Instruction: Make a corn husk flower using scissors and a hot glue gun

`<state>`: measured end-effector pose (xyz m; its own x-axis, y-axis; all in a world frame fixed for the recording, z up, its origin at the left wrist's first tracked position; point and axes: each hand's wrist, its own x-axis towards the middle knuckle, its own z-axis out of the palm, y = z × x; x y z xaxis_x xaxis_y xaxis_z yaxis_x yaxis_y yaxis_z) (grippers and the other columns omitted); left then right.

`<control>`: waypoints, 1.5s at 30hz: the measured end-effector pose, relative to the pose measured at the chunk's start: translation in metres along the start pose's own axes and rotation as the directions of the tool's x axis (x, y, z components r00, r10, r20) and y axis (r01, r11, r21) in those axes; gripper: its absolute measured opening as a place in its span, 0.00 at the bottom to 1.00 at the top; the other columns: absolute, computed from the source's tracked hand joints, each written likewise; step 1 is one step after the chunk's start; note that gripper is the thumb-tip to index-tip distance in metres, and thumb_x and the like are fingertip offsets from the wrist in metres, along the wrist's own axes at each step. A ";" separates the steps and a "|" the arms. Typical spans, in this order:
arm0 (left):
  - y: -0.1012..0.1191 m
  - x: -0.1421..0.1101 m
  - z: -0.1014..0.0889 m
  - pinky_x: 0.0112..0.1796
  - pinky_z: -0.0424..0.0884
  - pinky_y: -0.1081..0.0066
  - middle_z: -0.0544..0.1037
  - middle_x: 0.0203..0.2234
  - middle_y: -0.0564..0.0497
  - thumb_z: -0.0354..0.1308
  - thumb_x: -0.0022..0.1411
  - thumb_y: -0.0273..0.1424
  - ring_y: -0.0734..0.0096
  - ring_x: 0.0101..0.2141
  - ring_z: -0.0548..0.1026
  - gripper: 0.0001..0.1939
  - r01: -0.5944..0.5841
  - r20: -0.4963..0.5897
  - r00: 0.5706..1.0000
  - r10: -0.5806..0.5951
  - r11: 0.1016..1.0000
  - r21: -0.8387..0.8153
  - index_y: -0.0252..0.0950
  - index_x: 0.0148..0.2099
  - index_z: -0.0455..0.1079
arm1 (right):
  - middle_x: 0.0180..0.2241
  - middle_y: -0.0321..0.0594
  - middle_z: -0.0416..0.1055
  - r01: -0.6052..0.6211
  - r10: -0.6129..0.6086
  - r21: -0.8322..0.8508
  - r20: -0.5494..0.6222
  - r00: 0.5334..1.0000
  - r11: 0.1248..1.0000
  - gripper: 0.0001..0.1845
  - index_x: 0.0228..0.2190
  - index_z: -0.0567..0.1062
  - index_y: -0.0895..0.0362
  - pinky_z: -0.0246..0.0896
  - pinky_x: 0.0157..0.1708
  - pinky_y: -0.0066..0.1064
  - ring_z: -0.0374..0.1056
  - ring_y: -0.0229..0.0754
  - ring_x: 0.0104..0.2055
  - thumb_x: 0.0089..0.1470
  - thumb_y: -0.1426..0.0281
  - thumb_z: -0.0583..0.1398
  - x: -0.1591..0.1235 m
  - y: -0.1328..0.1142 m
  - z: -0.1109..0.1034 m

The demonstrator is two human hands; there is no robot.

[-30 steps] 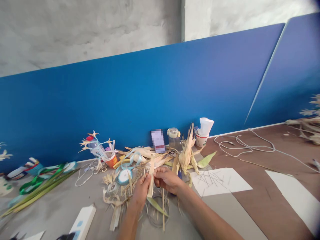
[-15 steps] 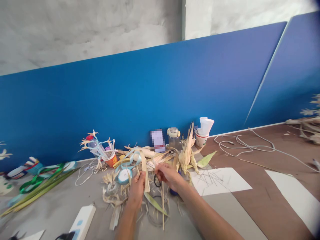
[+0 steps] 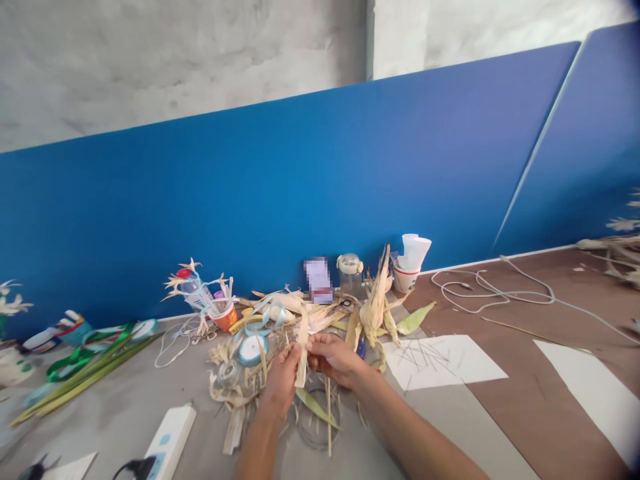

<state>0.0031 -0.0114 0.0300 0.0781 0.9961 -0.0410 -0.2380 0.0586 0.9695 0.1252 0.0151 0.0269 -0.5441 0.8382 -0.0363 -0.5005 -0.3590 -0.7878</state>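
Note:
Between my hands stands a pale strip of dried corn husk (image 3: 303, 353), upright and narrow. My left hand (image 3: 281, 381) pinches it along its left side. My right hand (image 3: 336, 360) is closed with its fingertips at the strip's right edge; the exact grip is partly hidden. Below lie a green husk leaf (image 3: 317, 408), a thin stick (image 3: 329, 427) and a coil of wire (image 3: 306, 433). Left of the hands are a spool of light blue ribbon (image 3: 253, 349), a roll of clear tape (image 3: 229, 371) and scattered husk scraps (image 3: 233, 395).
A bundle of corn husks (image 3: 375, 313) stands behind my right hand, near a lidded jar (image 3: 350, 275) and paper cups (image 3: 407, 275). Thin wires lie on white paper (image 3: 475, 367). A power strip (image 3: 173, 440) is at front left, green ribbon (image 3: 75, 360) farther left. A blue partition (image 3: 280, 200) rises behind.
My right hand has come left to meet the husk strip, its fingertips now at the edge. My left hand still holds the strip. The view has shifted slightly.

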 end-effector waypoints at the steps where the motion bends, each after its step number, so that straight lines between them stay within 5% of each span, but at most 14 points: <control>1: -0.001 0.000 0.000 0.24 0.59 0.74 0.67 0.17 0.55 0.57 0.51 0.45 0.76 0.20 0.63 0.18 0.000 -0.001 1.000 0.000 1.000 -0.006 0.34 0.25 0.64 | 0.13 0.30 0.63 0.003 -0.003 0.003 0.001 1.000 1.000 0.17 0.20 0.69 0.61 0.47 0.22 0.25 0.56 0.29 0.16 0.35 0.62 0.67 0.000 0.000 0.000; 12: -0.003 0.001 -0.001 0.23 0.55 0.75 0.65 0.17 0.56 0.63 0.45 0.42 0.78 0.20 0.58 0.17 -0.020 -0.019 1.000 0.021 0.999 0.045 0.32 0.27 0.68 | 0.12 0.29 0.59 0.198 -0.242 -0.197 -0.235 0.941 0.960 0.14 0.16 0.67 0.60 0.40 0.18 0.24 0.50 0.28 0.15 0.40 0.63 0.63 0.009 0.007 -0.008; 28: -0.007 0.006 -0.005 0.21 0.52 0.75 0.61 0.15 0.59 0.65 0.43 0.39 0.81 0.17 0.54 0.15 -0.030 -0.146 0.989 0.023 0.998 -0.050 0.32 0.26 0.68 | 0.11 0.28 0.58 0.194 -0.263 -0.287 -0.227 0.938 0.938 0.12 0.15 0.63 0.59 0.41 0.18 0.24 0.49 0.28 0.14 0.40 0.66 0.59 0.010 0.010 -0.012; 39: -0.007 0.007 -0.003 0.19 0.51 0.77 0.56 0.12 0.62 0.67 0.42 0.32 0.84 0.15 0.52 0.15 -0.009 -0.178 0.982 -0.059 0.933 -0.360 0.33 0.25 0.63 | 0.13 0.29 0.57 0.156 -0.265 -0.449 -0.192 0.945 0.880 0.13 0.15 0.63 0.58 0.41 0.18 0.24 0.49 0.29 0.15 0.41 0.64 0.58 0.007 0.006 -0.008; 42: -0.003 0.008 -0.008 0.19 0.51 0.78 0.53 0.12 0.63 0.67 0.43 0.31 0.85 0.15 0.51 0.16 -0.050 -0.231 0.972 -0.049 0.914 -0.403 0.34 0.24 0.60 | 0.13 0.28 0.56 0.092 -0.268 -0.565 -0.236 0.934 0.820 0.10 0.18 0.64 0.58 0.43 0.18 0.24 0.49 0.30 0.15 0.44 0.66 0.55 0.006 0.002 -0.009; 45: 0.001 0.010 -0.011 0.18 0.51 0.78 0.52 0.12 0.64 0.67 0.41 0.30 0.85 0.15 0.50 0.18 -0.125 -0.356 0.934 -0.021 0.916 -0.382 0.35 0.23 0.57 | 0.14 0.31 0.57 -0.019 -0.358 -0.788 -0.301 0.884 0.615 0.12 0.17 0.63 0.57 0.47 0.21 0.25 0.54 0.33 0.18 0.48 0.67 0.52 0.002 -0.006 -0.008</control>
<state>-0.0072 -0.0008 0.0279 -0.2670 0.9528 -0.1447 -0.5973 -0.0458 0.8007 0.1328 0.0221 0.0263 -0.0993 0.9929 0.0649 0.2333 0.0867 -0.9685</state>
